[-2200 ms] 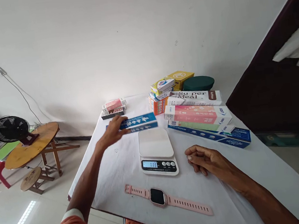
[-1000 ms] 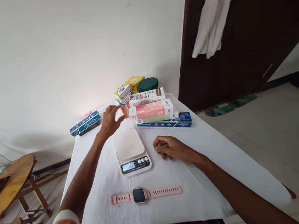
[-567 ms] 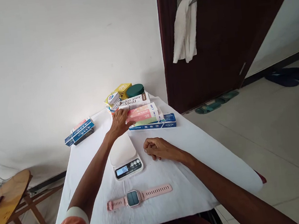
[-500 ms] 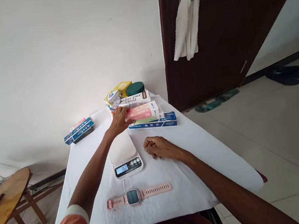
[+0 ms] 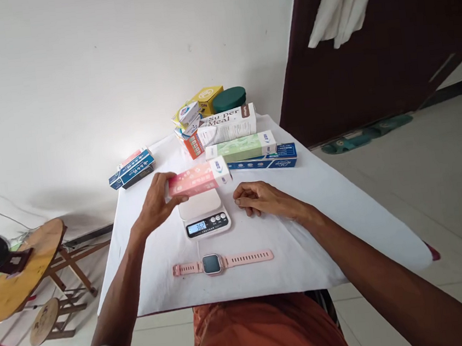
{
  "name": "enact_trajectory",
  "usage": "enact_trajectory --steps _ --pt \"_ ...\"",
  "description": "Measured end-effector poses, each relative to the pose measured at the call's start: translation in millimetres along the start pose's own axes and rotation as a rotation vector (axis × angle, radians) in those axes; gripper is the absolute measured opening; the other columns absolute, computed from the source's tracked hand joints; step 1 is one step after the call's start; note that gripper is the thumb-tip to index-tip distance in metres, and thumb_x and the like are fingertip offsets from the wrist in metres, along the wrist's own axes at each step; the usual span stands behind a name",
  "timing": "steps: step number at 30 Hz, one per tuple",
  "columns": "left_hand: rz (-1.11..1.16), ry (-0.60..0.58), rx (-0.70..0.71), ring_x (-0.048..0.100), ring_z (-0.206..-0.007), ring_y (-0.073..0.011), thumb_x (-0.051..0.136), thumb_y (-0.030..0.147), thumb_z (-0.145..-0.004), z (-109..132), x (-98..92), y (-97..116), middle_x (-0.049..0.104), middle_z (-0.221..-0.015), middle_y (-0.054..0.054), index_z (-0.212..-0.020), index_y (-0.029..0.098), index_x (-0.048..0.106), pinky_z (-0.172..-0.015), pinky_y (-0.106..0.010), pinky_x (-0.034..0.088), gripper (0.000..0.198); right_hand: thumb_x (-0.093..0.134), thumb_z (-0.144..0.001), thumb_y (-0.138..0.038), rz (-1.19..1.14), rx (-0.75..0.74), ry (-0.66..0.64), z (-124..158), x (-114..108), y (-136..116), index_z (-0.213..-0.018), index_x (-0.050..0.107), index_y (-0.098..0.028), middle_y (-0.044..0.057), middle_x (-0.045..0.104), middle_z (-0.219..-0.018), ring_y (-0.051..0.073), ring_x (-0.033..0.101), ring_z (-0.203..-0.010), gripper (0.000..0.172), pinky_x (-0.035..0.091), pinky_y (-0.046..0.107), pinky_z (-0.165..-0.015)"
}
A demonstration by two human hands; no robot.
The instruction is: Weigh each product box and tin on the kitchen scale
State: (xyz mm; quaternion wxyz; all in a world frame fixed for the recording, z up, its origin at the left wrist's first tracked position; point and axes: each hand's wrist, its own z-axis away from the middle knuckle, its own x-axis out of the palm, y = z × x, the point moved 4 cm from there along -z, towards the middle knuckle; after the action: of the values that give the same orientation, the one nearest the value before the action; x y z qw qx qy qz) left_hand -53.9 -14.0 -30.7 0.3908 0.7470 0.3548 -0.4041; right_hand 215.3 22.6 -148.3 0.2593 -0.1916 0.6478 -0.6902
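Observation:
My left hand (image 5: 155, 203) grips one end of a pink toothpaste box (image 5: 192, 180), thumb along its near side. The box is slightly tilted above the rear of a white kitchen scale (image 5: 208, 230), whose lit display appears to read 362. Whether the box touches the scale's platform I cannot tell. Just right of the scale, my right hand (image 5: 264, 199) rests on the table with its fingers loosely curled and nothing visible in them. In front of the scale lies a smartwatch (image 5: 212, 264) with a pink strap stretched out flat.
Behind the scale, a green toothpaste box (image 5: 240, 148) lies on a blue box (image 5: 263, 162). Farther back are a Super Meal carton (image 5: 229, 123), a yellow box (image 5: 208, 95) and a green lid (image 5: 229, 99). Blue boxes (image 5: 132, 169) sit at the left edge of the white-covered table (image 5: 306, 264).
My left hand has lifted the pink box off the pile and brought it nearer, over the scale. The green box beneath it now shows. The view has shifted; my right hand stays beside the scale.

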Motion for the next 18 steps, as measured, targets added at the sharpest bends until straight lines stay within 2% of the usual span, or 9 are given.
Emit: enact_trajectory --steps 3,6,9,12,16,18 --pt "0.049 -0.049 -0.083 0.061 -0.109 -0.0271 0.068 0.055 -0.093 26 20.7 -13 0.061 -0.118 -0.01 -0.125 0.023 0.056 -0.095 -0.042 0.051 0.047 0.077 -0.079 -0.049 -0.074 0.004 -0.013 1 1 -3 -0.09 0.063 -0.019 0.0 0.064 -0.072 0.014 0.06 -0.061 0.035 0.042 0.026 -0.051" --pt "0.098 -0.068 -0.168 0.06 -0.113 -0.0281 0.07 0.052 -0.092 40 38.0 -24 0.061 -0.121 -0.011 -0.127 0.023 0.057 -0.098 -0.045 0.051 0.047 0.079 -0.076 -0.055 -0.087 0.012 0.01 1 1 -5 -0.088 0.063 -0.019 0.001 0.064 -0.077 0.014 0.059 -0.063 0.041 0.041 0.027 -0.051" --pt "0.147 -0.04 -0.209 0.057 -0.124 -0.0316 0.077 0.055 -0.086 50 44.7 -27 0.06 -0.131 -0.012 -0.134 0.024 0.055 -0.106 -0.051 0.048 0.061 0.076 -0.079 -0.06 -0.028 0.029 0.007 2 1 -3 -0.091 0.064 -0.019 0.001 0.063 -0.074 0.015 0.058 -0.064 0.045 0.041 0.028 -0.053" --pt "0.247 0.098 -0.249 0.054 -0.132 -0.0326 0.075 0.062 -0.085 60 46.0 -31 0.058 -0.139 -0.014 -0.141 0.025 0.052 -0.112 -0.052 0.045 0.071 0.07 -0.085 -0.066 0.037 0.074 -0.008 1 -2 4 -0.1 0.065 -0.019 0.001 0.064 -0.071 0.015 0.055 -0.062 0.049 0.042 0.03 -0.056" --pt "0.336 0.429 -0.393 0.064 -0.12 -0.0261 0.044 0.062 -0.103 77 45.8 -44 0.065 -0.129 -0.013 -0.134 0.023 0.058 -0.103 -0.045 0.051 0.052 0.071 -0.084 -0.07 0.05 0.095 -0.019 0 -4 9 -0.103 0.065 -0.02 0.002 0.065 -0.073 0.015 0.053 -0.063 0.054 0.042 0.031 -0.06" --pt "0.318 0.495 -0.419 0.065 -0.115 -0.0246 0.038 0.061 -0.106 82 47.4 -47 0.067 -0.125 -0.013 -0.128 0.022 0.062 -0.1 -0.043 0.052 0.051 0.071 -0.084 -0.07 0.05 0.098 -0.02 0 -3 10 -0.103 0.065 -0.02 0.002 0.065 -0.072 0.015 0.052 -0.062 0.054 0.042 0.031 -0.061"
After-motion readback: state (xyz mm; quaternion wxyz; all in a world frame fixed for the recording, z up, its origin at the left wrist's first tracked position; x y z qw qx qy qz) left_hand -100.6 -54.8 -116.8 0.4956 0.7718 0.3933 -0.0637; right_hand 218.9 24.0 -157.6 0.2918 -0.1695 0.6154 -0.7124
